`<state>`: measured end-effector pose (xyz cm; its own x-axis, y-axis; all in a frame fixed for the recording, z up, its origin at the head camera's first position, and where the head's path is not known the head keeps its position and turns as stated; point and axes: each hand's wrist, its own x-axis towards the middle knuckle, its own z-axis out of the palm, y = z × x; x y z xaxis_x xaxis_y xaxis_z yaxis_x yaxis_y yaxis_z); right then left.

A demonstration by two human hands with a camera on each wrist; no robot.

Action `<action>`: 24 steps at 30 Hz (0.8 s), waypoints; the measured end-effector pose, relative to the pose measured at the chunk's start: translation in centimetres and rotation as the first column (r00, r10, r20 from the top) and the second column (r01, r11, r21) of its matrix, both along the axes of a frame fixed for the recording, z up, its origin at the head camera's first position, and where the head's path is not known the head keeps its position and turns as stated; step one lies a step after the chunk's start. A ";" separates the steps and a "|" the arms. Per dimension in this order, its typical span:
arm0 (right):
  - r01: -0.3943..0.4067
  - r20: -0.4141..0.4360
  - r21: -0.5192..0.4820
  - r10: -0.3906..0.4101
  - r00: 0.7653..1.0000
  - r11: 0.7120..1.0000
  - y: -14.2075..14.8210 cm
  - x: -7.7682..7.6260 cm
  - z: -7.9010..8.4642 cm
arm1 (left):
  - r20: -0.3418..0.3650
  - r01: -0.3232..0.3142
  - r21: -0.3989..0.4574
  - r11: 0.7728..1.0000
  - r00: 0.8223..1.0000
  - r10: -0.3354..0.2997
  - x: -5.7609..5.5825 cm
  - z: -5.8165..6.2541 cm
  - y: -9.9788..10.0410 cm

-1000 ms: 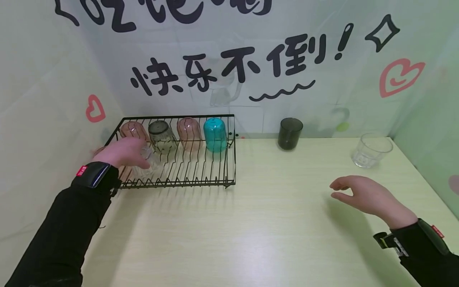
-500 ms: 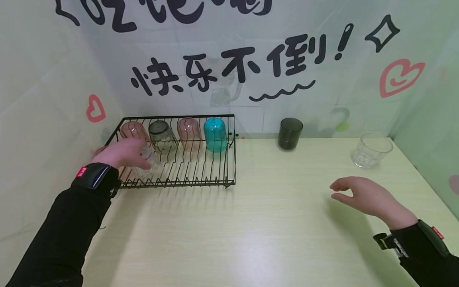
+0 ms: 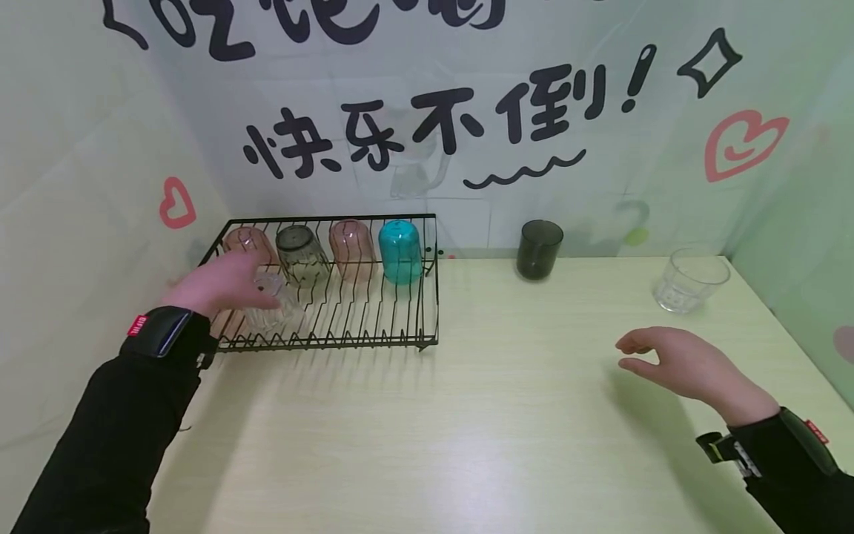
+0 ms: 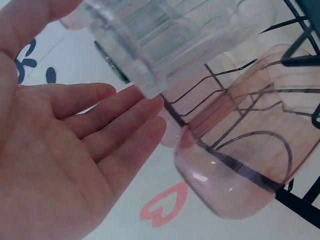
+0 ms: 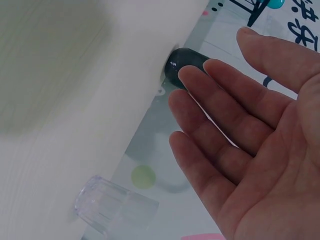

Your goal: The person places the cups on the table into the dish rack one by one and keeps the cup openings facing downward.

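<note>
My left hand point(image 3: 216, 285) is over the left end of the black wire rack point(image 3: 373, 341), beside an upside-down clear glass point(image 3: 275, 308). In the left wrist view its fingers point(image 4: 115, 130) are nearly straight, with the thumb apart on the other side of the clear glass point(image 4: 170, 40). Close by in that view stands a pink glass point(image 4: 230, 170) in the rack. Held above the right part of the table, my right hand point(image 3: 687, 363) has relaxed, slightly bent fingers and nothing in it. A clear tumbler point(image 3: 690, 280) stands upright beyond that hand.
Along the rack's back row are a pink glass point(image 3: 248, 241), a grey glass point(image 3: 302, 256), another pink glass point(image 3: 352, 248) and a blue glass point(image 3: 400, 252), all upside down. A dark cup point(image 3: 539, 250) stands near the back wall. Walls border the table at left, back and right.
My left hand has shifted slightly to the left and eased away from the clear glass, which stays in the rack. The right hand is practically still.
</note>
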<state>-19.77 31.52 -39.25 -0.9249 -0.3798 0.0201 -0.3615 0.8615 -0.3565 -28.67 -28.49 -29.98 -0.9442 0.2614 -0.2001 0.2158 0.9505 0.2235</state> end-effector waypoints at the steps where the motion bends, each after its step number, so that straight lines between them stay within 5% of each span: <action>1: 0.003 0.003 0.002 -0.003 1.000 1.000 0.1 0.0 0.1 | -0.011 0.002 0.002 1.000 1.000 -0.002 0.1 0.1 0.0; 24: 0.054 0.020 0.027 -0.055 0.998 0.998 3.1 -1.9 2.3 | -0.100 0.057 0.076 0.995 0.994 -0.050 1.4 2.5 1.4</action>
